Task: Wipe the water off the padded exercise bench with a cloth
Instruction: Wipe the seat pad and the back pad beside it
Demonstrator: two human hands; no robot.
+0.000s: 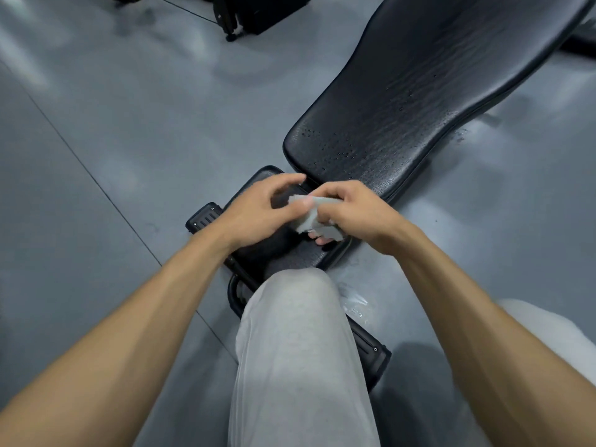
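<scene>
Grey glossy floor, black gym gear far beyond your grip. Your left hand and right hand both pinch the small grey cloth, held over the bench seat pad. Just past the grip, the backrest pad is beaded with water drops. Your grey-trousered knee sits right below the hands, covering the seat's near end. Wet patch on floor beside it.

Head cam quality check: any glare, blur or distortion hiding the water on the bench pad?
Head view: sharp; droplets read clearly on the back pad. Soft ceiling-light reflections streak the grey floor, not the pad. Wide-angle bending stretches the forearms at the edges. Both hands shade the seat pad beneath the cloth.
</scene>
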